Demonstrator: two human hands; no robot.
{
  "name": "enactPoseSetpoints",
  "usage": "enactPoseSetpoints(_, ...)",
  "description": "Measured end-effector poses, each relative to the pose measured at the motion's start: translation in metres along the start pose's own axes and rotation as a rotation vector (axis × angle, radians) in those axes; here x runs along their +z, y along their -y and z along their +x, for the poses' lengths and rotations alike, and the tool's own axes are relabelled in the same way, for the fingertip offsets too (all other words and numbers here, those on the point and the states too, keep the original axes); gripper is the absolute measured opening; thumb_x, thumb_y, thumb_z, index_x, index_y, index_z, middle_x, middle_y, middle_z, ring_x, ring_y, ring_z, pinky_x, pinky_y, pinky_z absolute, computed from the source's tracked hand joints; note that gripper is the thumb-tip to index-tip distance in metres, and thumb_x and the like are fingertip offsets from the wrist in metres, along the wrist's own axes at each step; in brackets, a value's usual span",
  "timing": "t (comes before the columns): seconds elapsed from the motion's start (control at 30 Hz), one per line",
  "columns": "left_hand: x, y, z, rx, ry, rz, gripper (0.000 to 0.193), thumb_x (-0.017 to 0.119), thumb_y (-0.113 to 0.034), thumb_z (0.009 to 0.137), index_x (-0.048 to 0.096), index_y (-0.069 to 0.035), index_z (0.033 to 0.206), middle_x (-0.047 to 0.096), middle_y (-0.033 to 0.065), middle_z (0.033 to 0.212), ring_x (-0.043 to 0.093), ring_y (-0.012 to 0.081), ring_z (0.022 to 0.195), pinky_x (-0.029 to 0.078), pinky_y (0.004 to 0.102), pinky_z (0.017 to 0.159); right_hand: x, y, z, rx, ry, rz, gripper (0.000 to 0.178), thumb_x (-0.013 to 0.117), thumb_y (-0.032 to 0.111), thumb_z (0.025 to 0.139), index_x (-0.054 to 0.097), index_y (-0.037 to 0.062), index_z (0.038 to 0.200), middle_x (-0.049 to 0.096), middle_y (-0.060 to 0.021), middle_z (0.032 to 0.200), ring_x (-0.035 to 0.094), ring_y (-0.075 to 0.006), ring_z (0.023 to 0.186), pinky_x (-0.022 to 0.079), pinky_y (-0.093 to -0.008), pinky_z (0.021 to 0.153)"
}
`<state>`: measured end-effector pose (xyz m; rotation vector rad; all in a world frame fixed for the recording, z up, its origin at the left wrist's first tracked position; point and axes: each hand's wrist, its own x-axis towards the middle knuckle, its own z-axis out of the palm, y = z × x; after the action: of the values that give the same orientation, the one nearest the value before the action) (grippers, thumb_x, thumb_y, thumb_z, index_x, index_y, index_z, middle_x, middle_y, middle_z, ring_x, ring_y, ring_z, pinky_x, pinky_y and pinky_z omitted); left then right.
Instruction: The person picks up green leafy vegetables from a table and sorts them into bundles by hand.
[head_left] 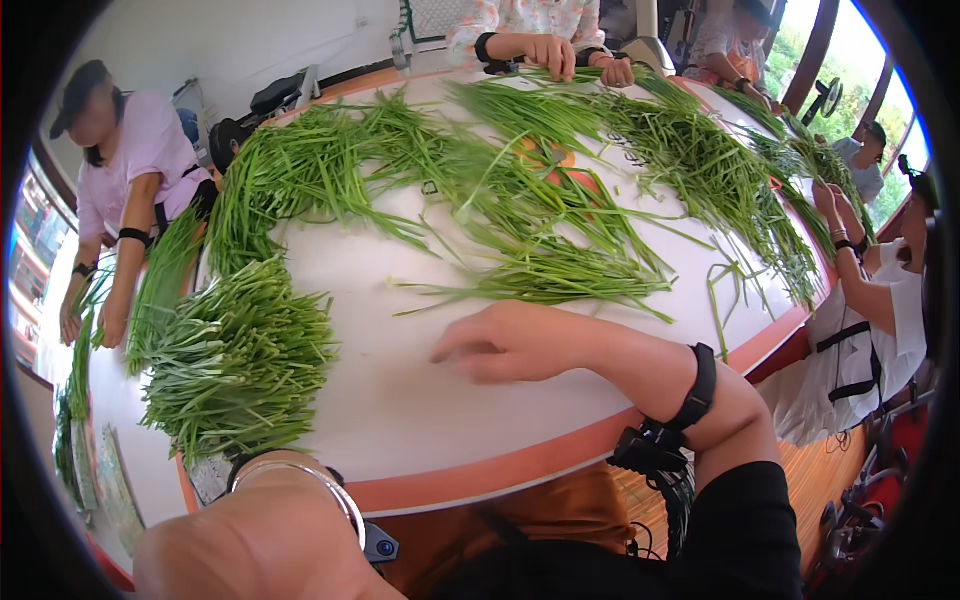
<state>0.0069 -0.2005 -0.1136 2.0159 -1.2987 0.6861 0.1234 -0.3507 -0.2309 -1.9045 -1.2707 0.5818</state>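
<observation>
My right hand hovers over the white tabletop with nothing in it. Its index finger points left and the lower fingers are loosely bent and blurred. Just beyond it lies a loose spread of long green garlic chives. To the left, a thick stacked pile of garlic chives has its cut ends turned toward the middle of the table. My left arm comes in at the lower left, with a silver bangle at the wrist, beside the near edge of this pile. The left hand's fingers are hidden.
The white table has an orange-pink edge. More chives lie heaped at the far left and along the right side. Co-workers stand on the left, across the table and on the right, their hands among the greens.
</observation>
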Motion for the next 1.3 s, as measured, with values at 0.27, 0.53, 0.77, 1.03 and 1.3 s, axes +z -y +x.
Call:
enactPoseSetpoints(0.27,-0.017,-0.023,0.009,0.008,0.041,-0.018,0.010,0.056,-0.015,0.072,0.055,-0.007,0.079,0.055,0.0052,0.075,0.052,0.0192,0.058,0.039,0.0300,0.051,0.002,-0.002,0.011,0.134,0.022,0.115,0.026,0.050,0.019,0.085,0.056,0.0032,0.104,0.062,-0.0069,0.074,0.058,-0.0177,0.065,0.046,-0.0299,0.060)
enactPoseSetpoints(0.53,-0.017,-0.038,0.016,0.028,0.039,0.023,0.007,0.055,-0.012,0.071,0.056,-0.006,0.075,0.055,0.0059,0.072,0.051,0.0184,0.055,0.038,0.0289,0.048,0.002,-0.003,0.009,0.128,-0.033,0.128,0.021,0.048,0.014,0.086,0.056,0.0015,0.100,0.061,-0.0045,0.069,0.057,-0.0115,0.058,0.047,-0.0259,0.052)
enactPoseSetpoints(0.77,-0.010,-0.015,0.037,-0.011,-0.031,0.193,0.005,0.055,-0.010,0.070,0.057,-0.005,0.072,0.055,0.0065,0.070,0.051,0.0177,0.053,0.038,0.0280,0.045,-0.005,0.006,0.007,0.153,-0.066,0.315,0.019,0.051,0.014,0.084,0.058,0.0004,0.096,0.061,-0.0047,0.067,0.057,-0.0106,0.057,0.047,-0.0254,0.052)
enactPoseSetpoints(1.03,0.027,0.068,0.032,0.045,-0.085,0.115,0.019,0.051,0.002,0.064,0.057,-0.005,0.081,0.056,0.0098,0.069,0.052,0.0241,0.054,0.044,0.0334,0.050,-0.007,-0.010,0.006,0.084,-0.093,0.126,0.018,0.053,0.013,0.081,0.057,0.0019,0.094,0.062,-0.0084,0.072,0.060,-0.0168,0.063,0.048,-0.0300,0.057)
enactPoseSetpoints(1.3,0.080,0.121,-0.026,-0.587,-0.002,-0.282,0.014,0.047,0.006,0.077,0.057,-0.002,0.082,0.049,0.0049,0.082,0.056,0.0124,0.070,0.045,0.0216,0.060,-0.012,-0.038,0.009,-0.088,-0.640,-0.448,0.019,0.061,0.006,0.070,0.057,0.0066,0.089,0.057,-0.0124,0.090,0.052,-0.0293,0.089,0.043,-0.0386,0.079)
